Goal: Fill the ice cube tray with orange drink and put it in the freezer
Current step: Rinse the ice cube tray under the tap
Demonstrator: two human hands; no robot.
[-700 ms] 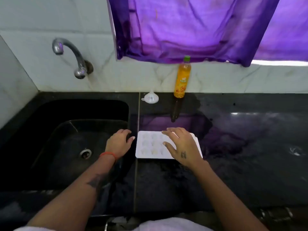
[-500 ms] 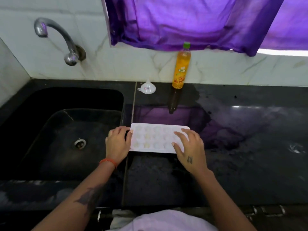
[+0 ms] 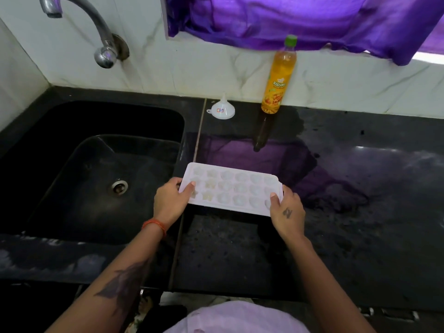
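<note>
Head view: white ice cube tray (image 3: pixel 231 188) now held at both short ends, left hand (image 3: pixel 171 201) gripping the left edge, right hand (image 3: pixel 286 209) pinching the right; half a second ago the hands were only closing on it. Tray seems lifted just off the dark desk (image 3: pixel 360 212), right of the sink (image 3: pixel 96 169). Cells look filled, pale. Orange drink bottle (image 3: pixel 278 78) capped at far wall, funnel (image 3: pixel 222 109) beside it. Likely carrying to the freezer next; spill risk if tilted.
</note>
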